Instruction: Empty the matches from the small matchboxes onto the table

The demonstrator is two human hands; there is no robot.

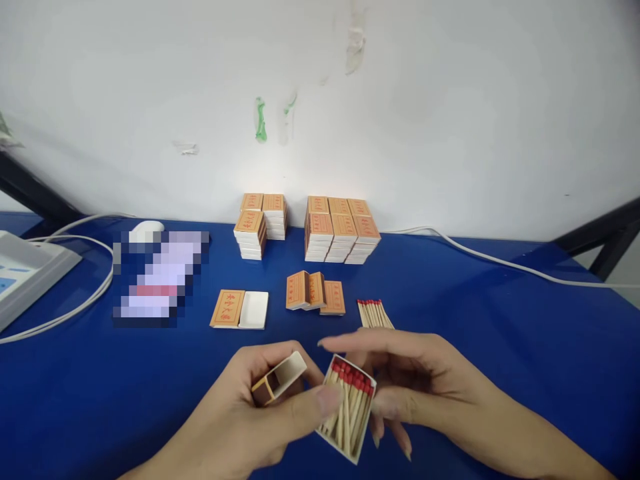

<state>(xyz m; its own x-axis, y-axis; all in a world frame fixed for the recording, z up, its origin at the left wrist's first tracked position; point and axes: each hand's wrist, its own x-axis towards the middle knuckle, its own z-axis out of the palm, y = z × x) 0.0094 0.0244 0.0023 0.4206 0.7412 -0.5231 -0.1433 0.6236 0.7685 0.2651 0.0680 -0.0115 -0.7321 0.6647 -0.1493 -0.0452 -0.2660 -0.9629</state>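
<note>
My left hand (pixel 280 407) is closed around two things. Between its thumb and fingers is an inner matchbox tray (pixel 367 417) filled with red-tipped matches (pixel 350 400), its top end tilted away from me. A partly open matchbox (pixel 277 380), its visible tray part bare inside, is held in the crook of the same hand. At the filled tray's right edge is my right hand (pixel 420 380), its thumb against the side and its index finger stretched across above the match heads. Some of its fingers are hidden behind the tray. Loose matches (pixel 375 313) lie just beyond it.
An opened matchbox (pixel 230 309) lies on the blue table (pixel 165 380), near several overlapping closed matchboxes (pixel 315 291). Stacks of matchboxes stand at the wall, left (pixel 250 227) and right (pixel 343 230). A white device (pixel 30 273) and cables (pixel 475 255) lie around the sides.
</note>
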